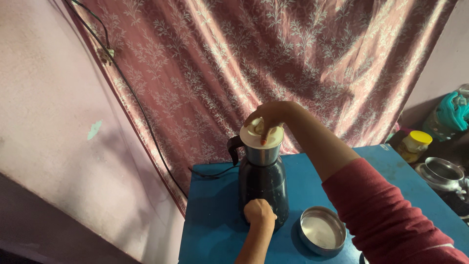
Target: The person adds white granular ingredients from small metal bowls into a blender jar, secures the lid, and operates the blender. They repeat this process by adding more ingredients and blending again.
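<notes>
A: Where's the dark upright mixer-grinder with steel jar (262, 181)?
B: Mid blue surface (215, 230), axis vertical. Right hand (269, 116) presses flat on its cream lid (262, 136) from above.
A: Left hand (259, 212)?
B: Curled closed against the base front, nearer me.

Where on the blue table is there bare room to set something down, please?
The table is bare behind the right arm, between the grinder and the far right edge, and along the left edge beside the cord. The front is crowded: left hand at the grinder base, steel bowl beside it.
</notes>
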